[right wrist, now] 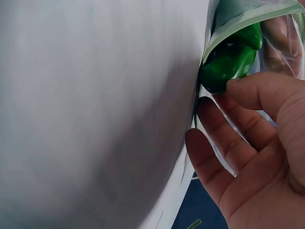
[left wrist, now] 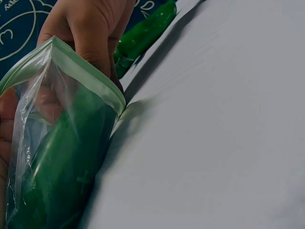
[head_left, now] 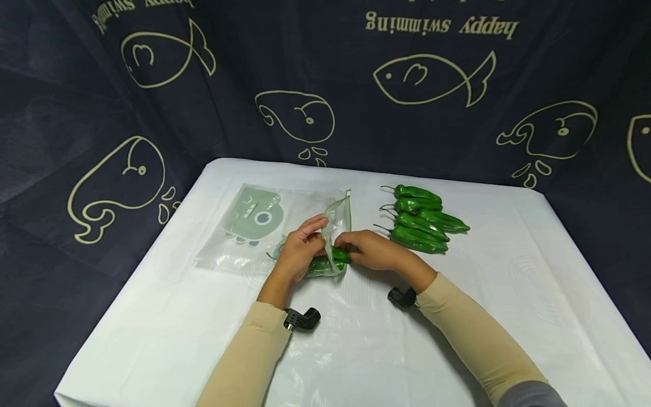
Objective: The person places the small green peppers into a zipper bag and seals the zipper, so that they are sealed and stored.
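Observation:
A clear zip bag with a pale green seal and a printed green cartoon figure lies on the table, its mouth gaping to the right. My left hand grips the bag near its mouth. Inside it are green peppers, seen through the plastic. At the opening, my right hand holds the end of a green pepper that is partly inside the bag. The thumb rests on that pepper; the bag and pepper hide part of the other fingers.
Several more green peppers lie grouped to the right of the bag, stems pointing left. A white cloth covers the table. Dark fabric with fish and whale outlines hangs behind it. Each wrist wears a black camera.

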`<move>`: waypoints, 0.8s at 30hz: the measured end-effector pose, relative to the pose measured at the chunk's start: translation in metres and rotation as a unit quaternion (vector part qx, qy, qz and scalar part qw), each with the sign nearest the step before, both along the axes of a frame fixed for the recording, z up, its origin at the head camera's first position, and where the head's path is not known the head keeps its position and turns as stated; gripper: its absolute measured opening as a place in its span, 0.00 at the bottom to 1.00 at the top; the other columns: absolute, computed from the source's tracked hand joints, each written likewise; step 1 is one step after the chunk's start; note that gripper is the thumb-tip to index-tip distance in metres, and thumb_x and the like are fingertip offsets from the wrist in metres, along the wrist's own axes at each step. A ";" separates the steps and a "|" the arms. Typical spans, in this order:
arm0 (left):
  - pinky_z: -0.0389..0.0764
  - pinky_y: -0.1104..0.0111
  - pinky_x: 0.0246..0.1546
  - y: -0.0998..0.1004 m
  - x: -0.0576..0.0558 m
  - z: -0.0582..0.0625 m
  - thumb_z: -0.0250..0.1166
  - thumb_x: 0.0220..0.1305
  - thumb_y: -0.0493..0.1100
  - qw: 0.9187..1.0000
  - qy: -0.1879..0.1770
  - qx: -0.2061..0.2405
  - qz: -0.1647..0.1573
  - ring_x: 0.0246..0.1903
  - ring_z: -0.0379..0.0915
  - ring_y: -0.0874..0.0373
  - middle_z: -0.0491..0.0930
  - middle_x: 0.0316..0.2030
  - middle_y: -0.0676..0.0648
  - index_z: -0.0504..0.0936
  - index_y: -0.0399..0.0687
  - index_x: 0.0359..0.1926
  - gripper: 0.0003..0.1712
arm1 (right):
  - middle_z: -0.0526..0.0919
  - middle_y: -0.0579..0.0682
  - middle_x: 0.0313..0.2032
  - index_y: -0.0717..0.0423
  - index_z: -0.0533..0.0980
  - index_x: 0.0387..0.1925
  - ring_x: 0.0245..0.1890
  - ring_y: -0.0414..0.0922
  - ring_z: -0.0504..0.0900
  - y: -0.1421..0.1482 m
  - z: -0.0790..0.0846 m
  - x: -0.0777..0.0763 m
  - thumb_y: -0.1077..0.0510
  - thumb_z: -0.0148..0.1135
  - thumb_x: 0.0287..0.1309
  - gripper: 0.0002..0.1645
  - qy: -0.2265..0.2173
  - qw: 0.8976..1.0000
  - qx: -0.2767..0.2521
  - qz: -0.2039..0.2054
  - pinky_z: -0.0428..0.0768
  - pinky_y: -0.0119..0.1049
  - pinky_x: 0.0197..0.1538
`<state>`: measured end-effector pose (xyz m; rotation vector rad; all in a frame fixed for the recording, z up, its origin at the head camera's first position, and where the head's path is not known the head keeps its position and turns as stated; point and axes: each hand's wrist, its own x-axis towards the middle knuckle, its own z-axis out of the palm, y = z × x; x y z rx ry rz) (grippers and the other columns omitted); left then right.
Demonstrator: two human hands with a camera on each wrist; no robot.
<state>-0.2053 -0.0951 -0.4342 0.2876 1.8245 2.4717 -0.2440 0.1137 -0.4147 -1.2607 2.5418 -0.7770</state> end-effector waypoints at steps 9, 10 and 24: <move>0.82 0.74 0.32 0.000 -0.001 0.000 0.52 0.60 0.20 1.000 -0.001 -0.001 0.003 0.39 0.70 0.64 0.62 0.70 0.43 0.67 0.22 0.65 0.30 | 0.85 0.47 0.45 0.53 0.79 0.50 0.49 0.45 0.81 -0.002 0.001 -0.002 0.66 0.61 0.63 0.15 0.002 1.000 0.009 -0.006 0.79 0.44 0.54; 0.82 0.74 0.32 0.000 -0.001 0.000 0.52 0.60 0.20 1.000 -0.002 -0.001 0.003 0.39 0.70 0.64 0.62 0.70 0.43 0.67 0.22 0.65 0.30 | 0.84 0.47 0.45 0.53 0.79 0.49 0.48 0.45 0.81 -0.002 0.001 -0.002 0.66 0.61 0.63 0.14 0.005 1.000 0.009 -0.004 0.79 0.45 0.53; 0.82 0.74 0.33 0.000 -0.001 -0.001 0.52 0.62 0.21 1.000 -0.006 0.003 -0.002 0.41 0.71 0.61 0.62 0.70 0.45 0.67 0.22 0.66 0.29 | 0.84 0.45 0.42 0.54 0.81 0.45 0.43 0.43 0.81 -0.011 0.000 -0.005 0.62 0.62 0.65 0.07 0.009 0.999 0.028 -0.013 0.79 0.42 0.49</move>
